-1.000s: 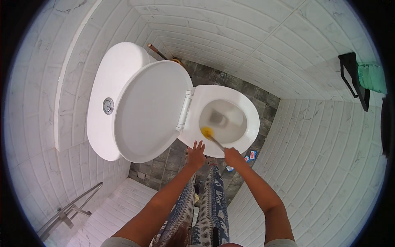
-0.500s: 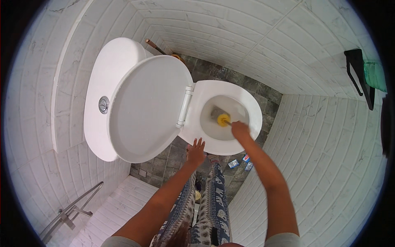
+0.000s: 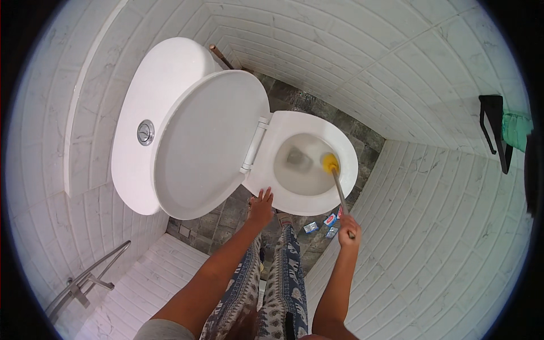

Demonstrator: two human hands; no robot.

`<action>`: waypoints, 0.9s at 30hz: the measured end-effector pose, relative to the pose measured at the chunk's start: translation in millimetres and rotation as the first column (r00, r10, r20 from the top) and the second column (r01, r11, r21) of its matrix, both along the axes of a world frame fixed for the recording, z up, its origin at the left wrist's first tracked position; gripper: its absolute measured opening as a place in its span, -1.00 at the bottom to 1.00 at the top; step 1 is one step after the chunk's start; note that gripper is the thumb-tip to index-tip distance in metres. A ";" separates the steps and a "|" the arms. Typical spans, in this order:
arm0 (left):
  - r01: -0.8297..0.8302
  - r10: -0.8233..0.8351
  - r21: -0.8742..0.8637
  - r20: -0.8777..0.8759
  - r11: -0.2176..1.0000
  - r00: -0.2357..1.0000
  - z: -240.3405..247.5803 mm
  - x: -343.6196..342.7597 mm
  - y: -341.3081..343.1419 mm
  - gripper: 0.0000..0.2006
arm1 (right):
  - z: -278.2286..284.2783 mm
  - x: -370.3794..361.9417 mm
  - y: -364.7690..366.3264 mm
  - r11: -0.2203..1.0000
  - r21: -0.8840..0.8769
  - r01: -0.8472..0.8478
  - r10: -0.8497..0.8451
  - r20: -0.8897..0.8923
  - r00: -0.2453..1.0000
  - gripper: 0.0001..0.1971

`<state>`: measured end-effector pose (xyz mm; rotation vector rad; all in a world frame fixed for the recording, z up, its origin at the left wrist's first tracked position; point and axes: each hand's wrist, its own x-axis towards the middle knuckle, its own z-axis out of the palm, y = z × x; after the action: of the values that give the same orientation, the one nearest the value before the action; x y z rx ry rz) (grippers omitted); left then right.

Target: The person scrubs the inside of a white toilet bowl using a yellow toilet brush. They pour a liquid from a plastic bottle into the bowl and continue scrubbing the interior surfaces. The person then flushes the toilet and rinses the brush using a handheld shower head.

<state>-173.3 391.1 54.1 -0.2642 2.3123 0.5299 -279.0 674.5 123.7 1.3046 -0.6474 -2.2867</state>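
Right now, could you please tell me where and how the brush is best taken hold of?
Probably by the handle, near its outer end, coming from the person's near right side, where the right hand grips it. The long, slim handle slants out over the rim toward that side, while the yellow head sits down in the bowl.

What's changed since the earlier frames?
Yellow brush head moved rightward across the toilet bowl; right hand shifted right and back toward the person, still gripping the handle. Nothing released. Unchanged: left hand by the near rim, lid raised.
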 end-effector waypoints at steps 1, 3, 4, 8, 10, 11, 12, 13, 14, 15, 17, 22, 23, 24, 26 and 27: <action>0.026 -0.026 0.001 0.021 1.000 0.999 3.0 -2.7 0.4 -0.33 | 14.3 5.9 -1.2 0.999 0.041 0.028 -0.031 0.066 0.997 -0.62; 0.028 -0.028 0.007 0.004 1.000 1.000 4.7 -2.3 -1.6 -0.33 | 18.8 15.4 -9.3 0.993 0.121 0.009 -0.023 0.118 0.993 -0.61; 0.030 -0.030 0.010 -0.006 0.999 1.000 5.2 -2.6 -1.1 -0.33 | 4.6 12.9 -27.4 0.976 0.197 -0.096 0.084 0.068 0.994 -0.63; 0.027 -0.027 -0.001 -0.013 1.000 1.000 0.4 -11.0 2.3 -0.33 | -28.7 -5.5 -133.4 0.054 0.882 -0.468 0.849 0.206 0.486 -0.69; -0.011 0.011 0.010 -0.028 1.000 1.000 0.2 -5.4 0.8 -0.33 | -15.4 9.5 -169.4 -0.492 0.855 0.165 0.864 0.503 -0.026 -0.68; -0.017 0.017 0.006 -0.012 1.000 1.000 0.8 -0.7 -0.7 -0.33 | -10.3 17.4 -175.2 -0.507 0.640 0.578 0.698 0.698 -0.160 -0.67; -0.029 0.029 -0.001 0.001 1.000 1.000 1.1 1.0 -3.4 -0.33 | -15.7 18.4 -158.4 -0.414 0.706 0.574 0.681 0.659 -0.319 -0.65; -0.041 0.041 -0.008 0.013 0.999 0.999 2.1 3.4 -5.0 -0.33 | -22.0 12.6 -127.9 -0.323 0.769 0.552 0.643 0.606 -0.468 -0.64; -0.030 0.030 0.006 0.006 1.000 1.000 4.4 1.2 -0.5 -0.33 | -31.9 -2.5 -85.3 -0.239 0.759 0.605 0.579 0.612 -0.539 -0.60; 0.000 0.000 0.032 -0.014 0.999 1.000 9.8 -8.0 10.0 -0.33 | -56.5 -23.2 -14.8 -0.117 0.669 0.734 0.380 0.713 -0.590 -0.64; -0.025 0.025 0.018 -0.031 1.000 0.999 6.4 -0.4 3.8 -0.32 | -27.8 -87.3 9.1 -0.273 0.529 0.803 0.139 0.848 -0.511 -0.70; -0.072 0.073 0.011 -0.055 0.997 0.996 -2.0 12.4 1.0 -0.34 | 37.6 -139.4 -65.4 -0.443 0.278 0.852 0.032 0.955 -0.295 -0.74; -0.043 0.044 0.019 -0.013 0.999 0.999 1.4 8.1 5.7 -0.34 | 16.0 -119.0 -66.5 -0.522 0.256 0.814 0.024 0.958 -0.287 -0.73; -0.023 0.022 0.017 0.032 1.000 0.999 7.4 5.8 5.4 -0.35 | 6.1 -100.6 -80.7 -0.597 0.324 0.734 0.029 0.923 -0.385 -0.72; 0.008 -0.008 0.006 0.049 1.000 0.999 14.8 -0.1 6.0 -0.35 | -22.3 -70.7 -92.8 -0.525 0.488 0.698 0.187 0.866 -0.465 -0.78; 0.023 -0.023 0.003 0.033 1.000 0.999 13.7 1.0 8.5 -0.35 | -30.1 -72.1 -100.9 -0.477 0.534 0.698 0.205 0.840 -0.502 -0.80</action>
<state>-172.2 399.6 67.8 -0.2430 2.2794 0.5132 -351.2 573.7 93.6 -0.5177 2.1464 -0.1017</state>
